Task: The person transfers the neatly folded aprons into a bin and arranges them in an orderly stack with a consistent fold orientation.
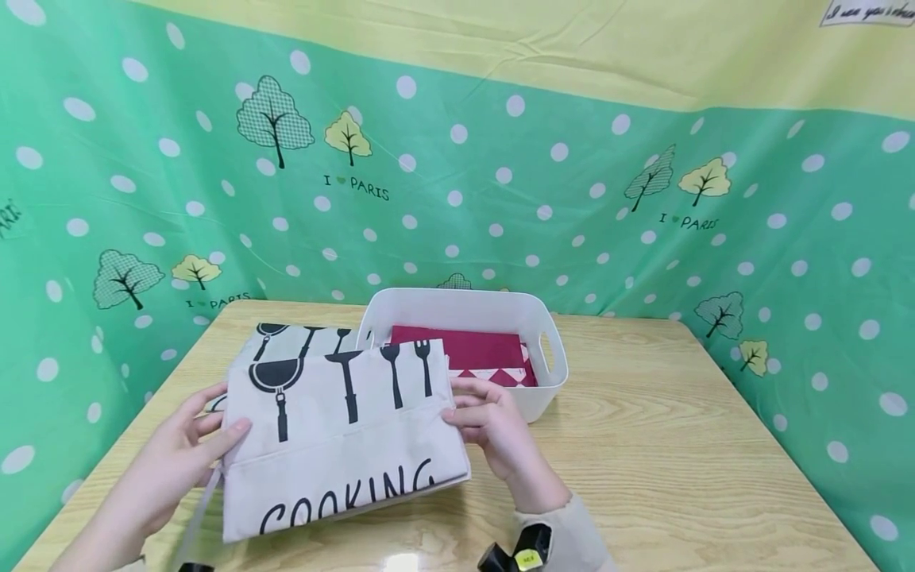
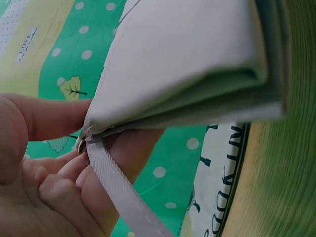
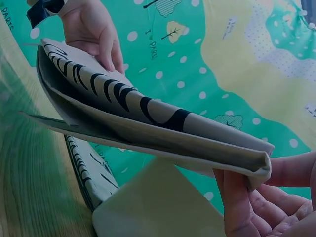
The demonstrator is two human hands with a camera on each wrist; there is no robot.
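Note:
A folded white apron (image 1: 322,469), printed with black kitchen utensils and the word COOKING, is held by both hands above the table, tilted towards me. My left hand (image 1: 179,453) pinches its left edge, thumb on top and fingers beneath. From that corner hangs a pale strap (image 2: 118,187), with a small metal piece beside the fingers. On the opposite edge, my right hand (image 1: 496,433) pinches the folded layers between thumb and fingers. The right wrist view shows these layers parting into gaps. Behind it lies a second folded cloth (image 1: 286,340) with the same print, partly hidden.
A white plastic basket (image 1: 546,318) stands at the table's back middle, with a folded dark red cloth (image 1: 457,349) with a diamond-patterned band inside. The wooden table (image 1: 679,445) extends to the right. A green dotted curtain (image 1: 457,159) encloses the back and sides.

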